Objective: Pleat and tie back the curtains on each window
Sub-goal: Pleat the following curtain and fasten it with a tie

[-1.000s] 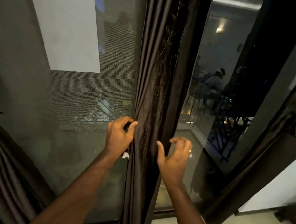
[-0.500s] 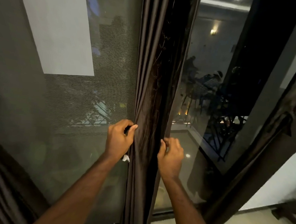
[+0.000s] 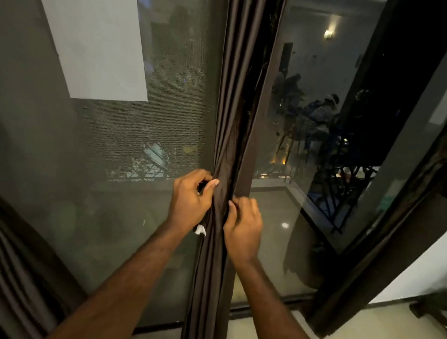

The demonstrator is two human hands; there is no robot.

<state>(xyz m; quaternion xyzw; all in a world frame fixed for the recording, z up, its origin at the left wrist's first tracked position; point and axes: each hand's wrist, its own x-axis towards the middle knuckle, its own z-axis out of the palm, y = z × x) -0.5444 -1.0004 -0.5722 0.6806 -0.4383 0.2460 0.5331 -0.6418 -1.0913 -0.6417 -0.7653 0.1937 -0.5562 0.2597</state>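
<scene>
A dark brown curtain [image 3: 236, 92] hangs gathered into a narrow bunch of pleats down the middle of the window. My left hand [image 3: 189, 201] grips the bunch from its left side, thumb pressed on the folds, with something dark held in the fingers. A small white tag [image 3: 200, 230] pokes out just below that hand. My right hand [image 3: 244, 227] clasps the bunch from its right side, fingers curled into the fabric. The two hands squeeze the pleats between them at waist height.
A mesh screen [image 3: 101, 150] covers the left pane, with a pale rectangle [image 3: 94, 38] behind it. The right glass pane [image 3: 310, 122] reflects a room. Another dark curtain [image 3: 8, 248] hangs at the lower left. A tied dark curtain [image 3: 409, 210] slants along the right frame.
My right hand, held apart with spread fingers a second ago, has closed on the right side of the curtain bunch. My left hand keeps its grip. The bunch is squeezed tighter.
</scene>
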